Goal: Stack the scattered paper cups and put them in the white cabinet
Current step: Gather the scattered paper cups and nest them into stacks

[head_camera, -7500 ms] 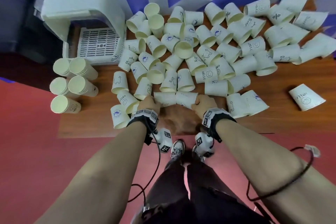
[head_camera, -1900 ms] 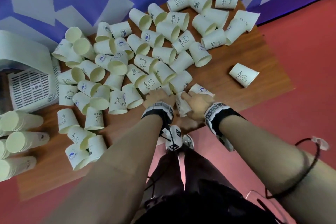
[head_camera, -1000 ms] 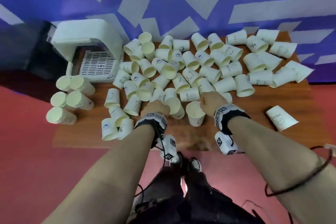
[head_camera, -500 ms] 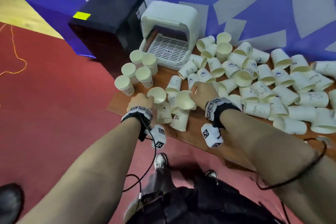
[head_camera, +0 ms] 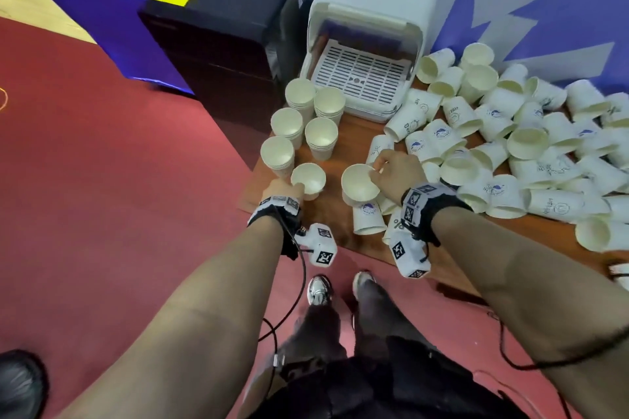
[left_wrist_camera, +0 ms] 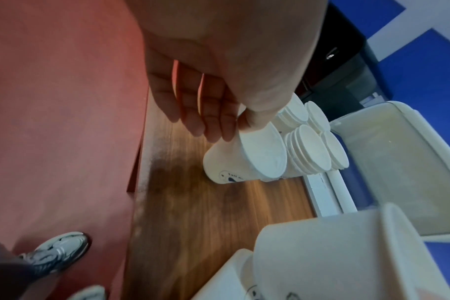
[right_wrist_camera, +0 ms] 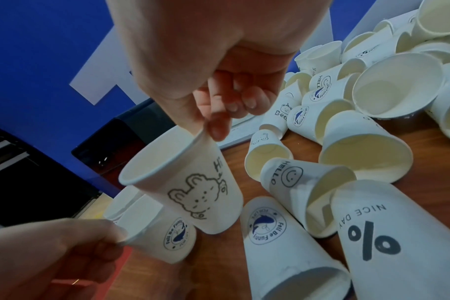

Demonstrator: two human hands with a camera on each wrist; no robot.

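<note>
Left hand pinches the rim of a whale-logo paper cup between thumb and fingers, holding it beside five upright cup stacks at the tabletop corner; right hand pinches the rim of a bear-print paper cup just over the loose pile of scattered paper cups. The open white cabinet stands behind the stacks. Judgement: the cups are very light, thin-walled and easily crushed, so the stiffer rolled rim is the sound hold; a tilted cup may jam when nested.
</note>
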